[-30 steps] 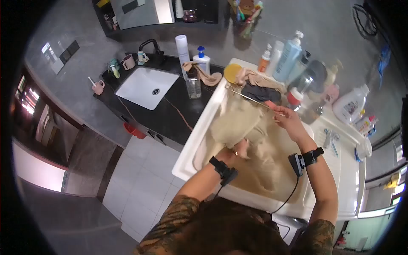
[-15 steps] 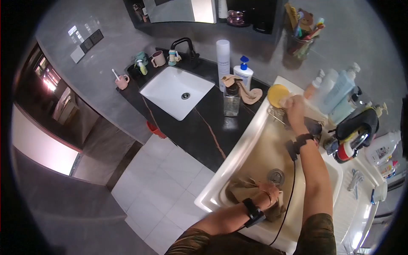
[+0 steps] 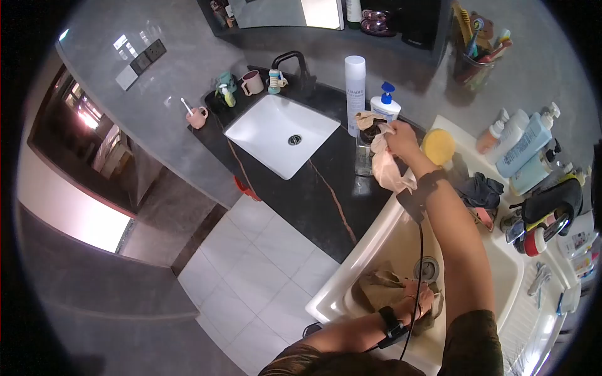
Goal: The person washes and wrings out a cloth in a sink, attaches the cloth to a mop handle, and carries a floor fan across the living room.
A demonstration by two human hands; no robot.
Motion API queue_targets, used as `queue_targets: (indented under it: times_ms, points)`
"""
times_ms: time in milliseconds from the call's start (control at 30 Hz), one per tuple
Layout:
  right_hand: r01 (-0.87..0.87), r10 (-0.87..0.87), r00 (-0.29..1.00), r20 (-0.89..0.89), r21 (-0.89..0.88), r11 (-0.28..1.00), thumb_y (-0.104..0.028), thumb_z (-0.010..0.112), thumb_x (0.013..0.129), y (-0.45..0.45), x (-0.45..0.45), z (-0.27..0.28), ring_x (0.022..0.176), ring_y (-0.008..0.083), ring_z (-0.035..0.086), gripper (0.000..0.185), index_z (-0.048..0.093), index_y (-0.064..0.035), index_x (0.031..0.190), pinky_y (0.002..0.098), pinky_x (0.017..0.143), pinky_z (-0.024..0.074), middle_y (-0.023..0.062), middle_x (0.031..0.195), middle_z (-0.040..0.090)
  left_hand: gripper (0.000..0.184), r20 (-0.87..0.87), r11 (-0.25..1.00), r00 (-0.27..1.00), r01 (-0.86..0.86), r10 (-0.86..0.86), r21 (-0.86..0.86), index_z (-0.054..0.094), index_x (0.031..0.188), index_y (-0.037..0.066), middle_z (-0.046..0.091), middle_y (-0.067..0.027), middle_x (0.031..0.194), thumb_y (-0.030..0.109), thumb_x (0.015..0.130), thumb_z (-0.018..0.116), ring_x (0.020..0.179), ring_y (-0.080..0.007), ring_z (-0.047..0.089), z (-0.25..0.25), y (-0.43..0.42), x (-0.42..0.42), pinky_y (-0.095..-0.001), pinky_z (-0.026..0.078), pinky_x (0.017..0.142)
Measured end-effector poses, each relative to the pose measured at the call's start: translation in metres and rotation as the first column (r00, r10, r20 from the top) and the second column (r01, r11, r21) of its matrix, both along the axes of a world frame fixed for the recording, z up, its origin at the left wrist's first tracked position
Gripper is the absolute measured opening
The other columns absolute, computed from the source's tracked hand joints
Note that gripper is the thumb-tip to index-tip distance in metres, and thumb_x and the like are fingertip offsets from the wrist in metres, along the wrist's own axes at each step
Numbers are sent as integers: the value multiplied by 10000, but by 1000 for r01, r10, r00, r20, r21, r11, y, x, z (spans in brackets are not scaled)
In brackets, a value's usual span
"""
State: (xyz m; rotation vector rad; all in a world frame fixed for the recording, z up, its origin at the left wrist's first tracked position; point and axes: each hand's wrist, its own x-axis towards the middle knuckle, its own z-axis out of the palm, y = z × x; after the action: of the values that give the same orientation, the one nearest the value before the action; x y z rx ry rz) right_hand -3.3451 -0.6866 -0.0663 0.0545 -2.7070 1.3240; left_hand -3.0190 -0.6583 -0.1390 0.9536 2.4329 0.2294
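My right hand (image 3: 403, 139) is closed on a pale pink cloth (image 3: 390, 168), which hangs from the fingers over the counter edge. Just behind the cloth stands a clear bottle (image 3: 364, 156) with a dark neck and a tan piece of cloth on top. A round yellow sponge (image 3: 438, 146) sits on the sink corner, close to the right wrist. Down in the cream laundry sink (image 3: 370, 254), my left hand (image 3: 422, 297) is closed on a brown cloth (image 3: 380, 287) near the drain (image 3: 426, 268). Its fingertips are partly hidden.
A white spray can (image 3: 355, 94) and a blue-topped pump bottle (image 3: 385, 108) stand behind the clear bottle. Several bottles (image 3: 523, 144) and a dark cloth (image 3: 481, 190) line the sink's right side. A black cable (image 3: 420, 257) hangs from the right wrist. At left is a white basin (image 3: 269, 141).
My right hand has moved left from beside the yellow sponge to the pale pink cloth by the clear bottle. My left hand stays on the brown cloth. The whole view has shifted slightly.
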Motion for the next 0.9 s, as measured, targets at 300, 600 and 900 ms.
queue_targets:
  times_ms: [300, 600, 900]
  points:
    - [31, -339, 704, -624, -450, 893, -85, 485, 776, 29, 97, 115, 671, 101, 499, 241, 518, 27, 987, 232, 650, 440, 54, 825, 555, 130, -1, 984, 990, -138, 139, 109, 640, 675, 99, 616, -74, 685, 172, 715, 541, 688, -221, 603, 16, -9, 0, -367, 443, 497]
    - [289, -150, 947, 285, -547, 786, -28, 466, 805, 185, 352, 59, 677, 82, 553, 232, 510, 4, 1031, 192, 498, 459, 34, 856, 571, 192, 159, 917, 977, -188, 139, 352, 617, 833, 54, 613, -123, 841, 182, 732, 515, 814, -255, 585, 61, -44, 3, -352, 466, 666]
    - [510, -821, 489, -295, -667, 543, -72, 490, 838, 540, 562, 141, 843, 150, 548, 254, 469, 60, 1054, 202, 753, 458, 123, 956, 549, 319, 151, 921, 972, -219, 178, 323, 521, 961, -15, 564, -214, 944, 179, 709, 491, 893, -347, 539, 39, -5, -18, -398, 429, 781]
